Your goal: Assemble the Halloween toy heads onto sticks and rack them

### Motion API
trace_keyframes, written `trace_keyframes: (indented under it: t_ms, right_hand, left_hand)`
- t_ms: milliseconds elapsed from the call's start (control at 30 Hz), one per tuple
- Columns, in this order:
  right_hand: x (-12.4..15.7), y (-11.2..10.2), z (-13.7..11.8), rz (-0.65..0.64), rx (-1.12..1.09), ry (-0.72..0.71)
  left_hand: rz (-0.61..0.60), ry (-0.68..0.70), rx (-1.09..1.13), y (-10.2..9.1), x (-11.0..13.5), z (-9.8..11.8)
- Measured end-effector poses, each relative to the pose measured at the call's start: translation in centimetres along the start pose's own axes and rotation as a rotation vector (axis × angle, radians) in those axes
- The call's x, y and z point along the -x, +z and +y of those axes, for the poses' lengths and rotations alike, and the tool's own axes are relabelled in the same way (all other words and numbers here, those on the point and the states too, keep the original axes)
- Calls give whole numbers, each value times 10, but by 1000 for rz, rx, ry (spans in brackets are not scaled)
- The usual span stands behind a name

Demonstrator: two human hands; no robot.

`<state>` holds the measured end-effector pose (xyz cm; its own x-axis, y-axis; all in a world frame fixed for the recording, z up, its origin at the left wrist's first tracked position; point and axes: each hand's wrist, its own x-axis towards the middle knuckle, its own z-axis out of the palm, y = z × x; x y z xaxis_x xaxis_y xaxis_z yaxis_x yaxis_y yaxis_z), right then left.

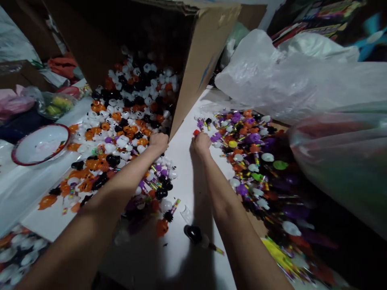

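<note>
My left hand [159, 143] is closed at the right edge of a heap of small plastic Halloween pieces [121, 131], orange pumpkins, white skulls and black ones. What its fingers hold, if anything, is hidden. My right hand [202, 143] is closed over the white tabletop [181, 157], with a small red piece [196, 132] showing at its fingertips. Just right of it spreads a second pile of purple, orange, white and green toppers with striped candy tubes [248, 137]. A black topper [193, 233] with a striped tube lies nearer me.
A large cardboard box [199, 56] lies open on its side, the heap spilling from it. On the left stands a red-rimmed white basin [42, 143]. Plastic bags [272, 76] crowd the right, and a blue fan [371, 36] is at the far right.
</note>
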<state>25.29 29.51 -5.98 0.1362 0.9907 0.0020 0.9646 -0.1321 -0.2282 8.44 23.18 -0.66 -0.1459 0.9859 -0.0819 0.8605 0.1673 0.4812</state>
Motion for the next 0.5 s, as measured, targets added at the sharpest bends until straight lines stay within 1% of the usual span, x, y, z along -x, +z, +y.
trace_keyframes:
  t_ms: [33, 67, 100, 133, 167, 233, 300, 367, 433, 500]
  right_hand:
    - [-1, 4, -1, -10, 7, -17]
    - [2, 5, 1, -18, 18, -40]
    - [9, 4, 5, -30, 30, -62]
    - [20, -1, 10, -45, 40, -91]
    - [34, -9, 17, -54, 37, -130]
    - [74, -30, 29, -38, -33, -256]
    - [122, -52, 37, 49, -167, -438]
    - [168, -68, 38, 179, -238, -579]
    - [203, -77, 35, 292, -217, -639]
    - [226, -80, 34, 362, -161, -653]
  left_hand:
    - [-9, -29, 42, 15, -7, 0]
    - [-11, -57, 87, 25, -12, -1]
    - [-9, -78, 129, 30, -16, -3]
    - [-5, -94, 158, 30, -17, -6]
    - [4, -110, 187, 26, -17, -8]
    - [50, -134, 327, 10, -9, -13]
    - [83, -138, 663, -8, 11, -16]
    - [58, -125, 1026, -19, 43, -16]
    - [-31, -129, 1287, -20, 82, -14]
    - [-115, -180, 1460, -13, 119, -10]
